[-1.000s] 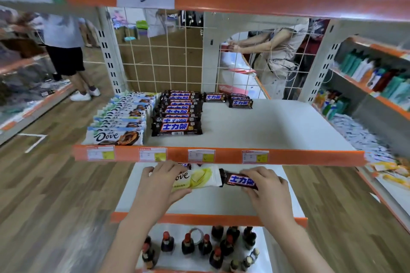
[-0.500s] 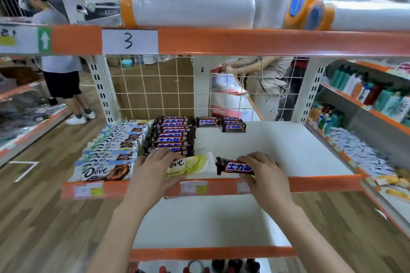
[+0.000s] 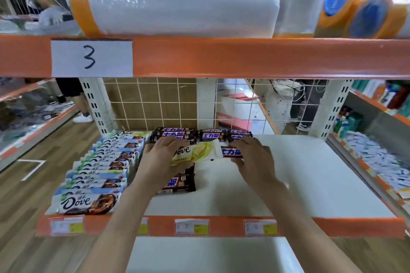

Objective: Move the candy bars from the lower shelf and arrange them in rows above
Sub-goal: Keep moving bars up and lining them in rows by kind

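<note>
My left hand (image 3: 162, 157) grips a pale yellow-green Dove bar (image 3: 197, 153) above the white middle shelf (image 3: 310, 179). My right hand (image 3: 255, 159) pinches a dark brown Snickers bar (image 3: 231, 152) just right of it. A row of Dove bars (image 3: 97, 173) runs front to back at the shelf's left. Beside it lies a column of Snickers bars (image 3: 177, 184), partly hidden under my left hand. Two more Snickers bars (image 3: 213, 135) lie at the back. The lower shelf (image 3: 199, 255) shows as bare white below.
An orange shelf edge (image 3: 244, 57) marked "3" hangs overhead, carrying large plastic-wrapped rolls (image 3: 177, 0). A wire grid (image 3: 255, 104) backs the shelf. Bottles and packets fill the side rack (image 3: 377, 150) on the right. A person (image 3: 73, 95) stands in the left aisle.
Both hands have risen from the lower shelf and moved farther back over the middle shelf, carrying the Dove bar and the Snickers bar. My view has tilted upward.
</note>
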A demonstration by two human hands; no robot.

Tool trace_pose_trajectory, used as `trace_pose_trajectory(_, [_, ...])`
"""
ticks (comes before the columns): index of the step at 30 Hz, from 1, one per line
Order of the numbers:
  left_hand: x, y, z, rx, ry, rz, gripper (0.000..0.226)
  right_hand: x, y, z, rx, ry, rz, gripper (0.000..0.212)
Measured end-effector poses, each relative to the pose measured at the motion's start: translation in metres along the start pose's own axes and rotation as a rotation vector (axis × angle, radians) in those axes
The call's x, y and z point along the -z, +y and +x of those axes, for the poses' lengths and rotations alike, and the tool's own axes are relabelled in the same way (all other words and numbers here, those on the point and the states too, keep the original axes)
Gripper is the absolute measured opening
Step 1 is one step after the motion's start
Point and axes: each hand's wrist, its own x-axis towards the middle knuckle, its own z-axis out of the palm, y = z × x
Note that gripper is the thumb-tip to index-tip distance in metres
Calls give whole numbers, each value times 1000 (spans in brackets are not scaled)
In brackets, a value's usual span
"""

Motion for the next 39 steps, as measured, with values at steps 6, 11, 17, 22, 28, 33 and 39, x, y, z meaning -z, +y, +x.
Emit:
trace_pose_trajectory(6, [-11, -20, 22, 24, 0, 13, 48, -26, 0, 39, 22, -73, -26, 43])
trace_pose_trajectory(11, [-16, -33, 40, 21, -3, 46, 50, -45, 2, 64, 9, -131, -39, 43])
trace_pose_trajectory(17, [-16, -45, 49, 36, -11, 57, 49, -60, 2, 89, -14, -157, -33, 43])
trace_pose_trajectory(22, [-14, -51, 47, 96, 38, 66, 50, -72, 1, 101, -40, -203, -14, 43])
trace_pose_trajectory(28, [-6, -57, 39, 114, 27, 66, 50, -79, 0, 102, -34, -289, -56, 48])
trace_pose_trajectory(33, [-5, -60, 33, 122, 26, 74, 50, -77, -2, 101, -45, -293, -38, 45])
trace_pose_trajectory(39, [-5, -60, 27, 95, 25, 114, 49, -72, -6, 97, -46, -266, -8, 43])
